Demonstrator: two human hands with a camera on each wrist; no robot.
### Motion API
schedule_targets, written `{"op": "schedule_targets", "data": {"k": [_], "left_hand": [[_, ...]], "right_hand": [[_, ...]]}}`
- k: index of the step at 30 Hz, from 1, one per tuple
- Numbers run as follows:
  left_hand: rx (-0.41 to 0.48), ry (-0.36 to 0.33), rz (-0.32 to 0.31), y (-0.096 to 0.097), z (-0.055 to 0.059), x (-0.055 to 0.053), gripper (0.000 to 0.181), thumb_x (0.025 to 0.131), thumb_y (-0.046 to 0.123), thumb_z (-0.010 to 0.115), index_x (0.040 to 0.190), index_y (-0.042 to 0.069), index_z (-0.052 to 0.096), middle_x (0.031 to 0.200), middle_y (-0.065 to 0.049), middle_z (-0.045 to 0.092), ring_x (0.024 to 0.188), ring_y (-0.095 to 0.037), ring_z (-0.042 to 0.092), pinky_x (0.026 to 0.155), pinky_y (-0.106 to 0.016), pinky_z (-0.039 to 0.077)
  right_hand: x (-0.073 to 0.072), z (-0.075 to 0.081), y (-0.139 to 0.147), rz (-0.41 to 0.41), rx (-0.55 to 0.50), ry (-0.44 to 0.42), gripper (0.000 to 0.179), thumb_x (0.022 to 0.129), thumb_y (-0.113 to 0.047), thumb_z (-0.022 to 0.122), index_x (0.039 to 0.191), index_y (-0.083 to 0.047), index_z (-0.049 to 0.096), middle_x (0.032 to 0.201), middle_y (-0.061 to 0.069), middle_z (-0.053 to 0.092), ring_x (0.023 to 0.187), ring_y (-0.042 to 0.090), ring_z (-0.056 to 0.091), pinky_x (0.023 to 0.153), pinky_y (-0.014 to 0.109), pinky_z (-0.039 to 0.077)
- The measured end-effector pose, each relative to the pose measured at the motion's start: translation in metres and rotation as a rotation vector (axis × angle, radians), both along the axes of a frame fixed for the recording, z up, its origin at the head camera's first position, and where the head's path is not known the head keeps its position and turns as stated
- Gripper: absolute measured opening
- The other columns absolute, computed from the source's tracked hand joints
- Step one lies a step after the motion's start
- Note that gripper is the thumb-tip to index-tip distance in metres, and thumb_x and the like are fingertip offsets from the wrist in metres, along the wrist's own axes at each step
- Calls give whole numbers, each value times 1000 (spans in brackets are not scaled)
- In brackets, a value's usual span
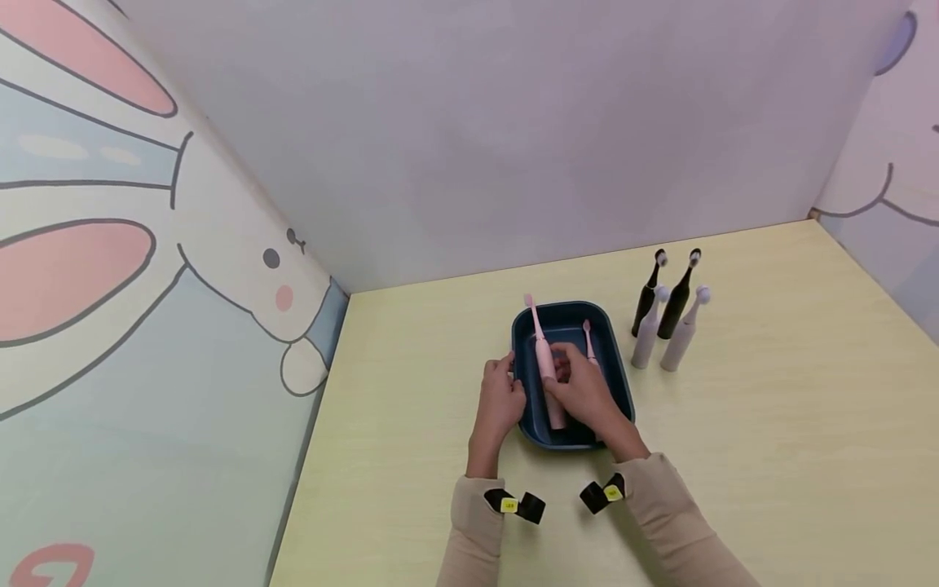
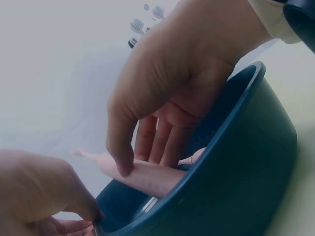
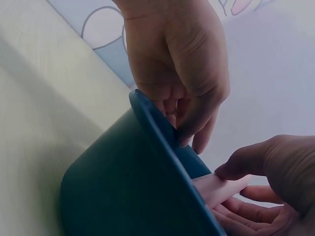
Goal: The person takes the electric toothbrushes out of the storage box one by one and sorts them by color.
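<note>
A dark blue rectangular basin (image 1: 539, 436) stands on the table. My left hand (image 1: 502, 398) grips its left rim, thumb on the inner side and fingers outside. Over the basin, my right hand (image 1: 583, 390) pinches a pink electric toothbrush (image 1: 545, 359) by its handle between thumb and fingers. The brush head points away, beyond the far rim. A second pink electric toothbrush (image 1: 589, 341) lies in the basin on the right, partly hidden by the right hand. In the left wrist view, the right thumb presses on top of the held handle.
Right of the basin, two black electric toothbrushes (image 1: 675, 306) and two pale lilac electric toothbrushes (image 1: 679, 338) stand upright close together. A pale wall (image 1: 513, 163) rises behind the table (image 1: 792, 391). Cartoon rabbit walls flank both sides.
</note>
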State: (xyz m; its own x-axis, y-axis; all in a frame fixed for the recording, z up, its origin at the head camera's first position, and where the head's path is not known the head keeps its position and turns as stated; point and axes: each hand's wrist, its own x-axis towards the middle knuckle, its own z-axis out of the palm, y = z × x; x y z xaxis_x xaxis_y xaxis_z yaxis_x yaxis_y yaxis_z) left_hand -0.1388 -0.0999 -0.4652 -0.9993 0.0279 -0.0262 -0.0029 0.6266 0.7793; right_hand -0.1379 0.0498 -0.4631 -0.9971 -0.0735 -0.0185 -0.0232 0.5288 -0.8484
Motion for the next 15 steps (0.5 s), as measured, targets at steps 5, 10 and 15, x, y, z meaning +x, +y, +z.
{"op": "schedule_targets", "data": {"k": [5, 10, 15], "left_hand": [[-7, 7, 5, -1, 0, 0, 47, 92, 0, 51, 139, 3, 48, 118, -14, 50, 84, -16, 50, 73, -29, 46], [-6, 19, 0, -1, 0, 1, 46, 92, 0, 51, 138, 1, 49, 116, -14, 51, 83, -15, 49, 73, -29, 46], [0, 41, -11, -1, 0, 0, 46, 91, -2, 51, 137, -1, 49, 115, -15, 51, 82, -15, 49, 73, -29, 45]], "right_hand": [[2, 3, 1, -7, -49, 80, 53, 88, -12, 65, 135, -6, 44, 115, 15, 60, 97, 25, 60, 86, 42, 52], [5, 7, 4, -17, -87, 148, 51, 88, -13, 65, 134, -6, 45, 117, 16, 60, 102, 27, 60, 86, 44, 53], [7, 10, 10, -26, -127, 226, 49, 89, -14, 66, 133, -7, 46, 121, 17, 59, 106, 30, 61, 84, 44, 54]]}}
